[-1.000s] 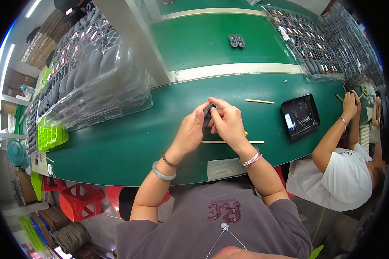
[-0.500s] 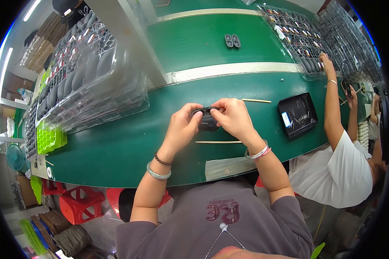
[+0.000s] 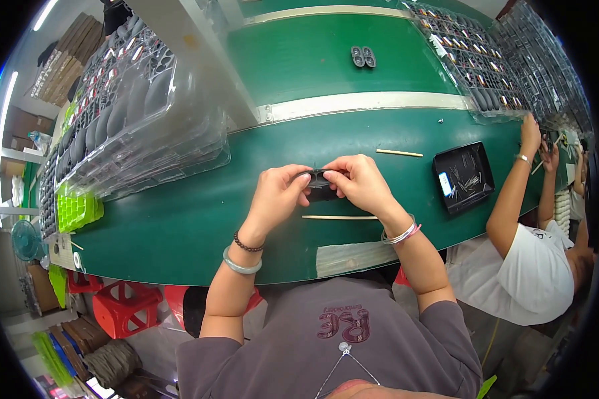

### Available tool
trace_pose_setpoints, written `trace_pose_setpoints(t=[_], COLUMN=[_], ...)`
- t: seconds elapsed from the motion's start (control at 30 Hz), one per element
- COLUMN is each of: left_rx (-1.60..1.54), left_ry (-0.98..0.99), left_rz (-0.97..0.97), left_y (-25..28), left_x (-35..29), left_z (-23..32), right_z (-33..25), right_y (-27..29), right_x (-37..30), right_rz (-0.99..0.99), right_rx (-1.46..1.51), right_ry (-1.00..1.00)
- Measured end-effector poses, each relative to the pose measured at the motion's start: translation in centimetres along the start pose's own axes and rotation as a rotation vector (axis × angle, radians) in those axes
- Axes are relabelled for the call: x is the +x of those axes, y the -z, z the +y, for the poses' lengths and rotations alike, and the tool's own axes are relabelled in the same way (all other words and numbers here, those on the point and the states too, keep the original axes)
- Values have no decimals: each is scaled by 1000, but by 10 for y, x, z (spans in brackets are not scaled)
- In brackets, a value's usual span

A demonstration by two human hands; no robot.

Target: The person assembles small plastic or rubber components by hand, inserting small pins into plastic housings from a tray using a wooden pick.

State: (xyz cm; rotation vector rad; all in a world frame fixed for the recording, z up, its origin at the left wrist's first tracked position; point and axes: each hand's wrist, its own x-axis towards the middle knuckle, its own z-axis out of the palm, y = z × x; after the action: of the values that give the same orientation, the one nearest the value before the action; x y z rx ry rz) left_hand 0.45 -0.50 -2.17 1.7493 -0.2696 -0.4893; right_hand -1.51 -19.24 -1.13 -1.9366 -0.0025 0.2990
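Over the green table, both hands pinch a small black earbud case (image 3: 321,193) between thumbs and fingers. My left hand (image 3: 277,193) grips its left end and my right hand (image 3: 365,187) its right end. Its upper part shows two hollows between the thumb tips; the fingers hide both ends. Just below it, a thin wooden stick (image 3: 333,217) lies on the table, partly behind my right wrist. A second wooden stick (image 3: 399,153) lies farther right, beside a black tray (image 3: 438,166) of thin metal pins.
Clear plastic trays (image 3: 180,143) of dark parts are stacked at left, above a lime-green tray (image 3: 78,209). More filled trays (image 3: 469,53) stand far right. Two dark oval pieces (image 3: 363,57) lie beyond the white strip (image 3: 353,101). A co-worker's arm (image 3: 512,186) reaches in at right.
The black case has tilted, so less of its lower front shows between my hands. The co-worker's arm has drawn back from the far-right trays toward their other hand.
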Motion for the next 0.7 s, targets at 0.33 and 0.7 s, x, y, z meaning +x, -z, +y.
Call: trace_pose_setpoints(t=[0.33,0.7], left_rx=[312,626], left_ry=[-169,-440], left_rz=[22,238], left_y=[3,-6], left_x=[-1,-5], left_z=[-4,-1], right_z=[6,2], right_y=[-11,-15], right_x=[-5,-7], right_rz=[170,224], right_rx=[-218,-300], right_ry=[282,318])
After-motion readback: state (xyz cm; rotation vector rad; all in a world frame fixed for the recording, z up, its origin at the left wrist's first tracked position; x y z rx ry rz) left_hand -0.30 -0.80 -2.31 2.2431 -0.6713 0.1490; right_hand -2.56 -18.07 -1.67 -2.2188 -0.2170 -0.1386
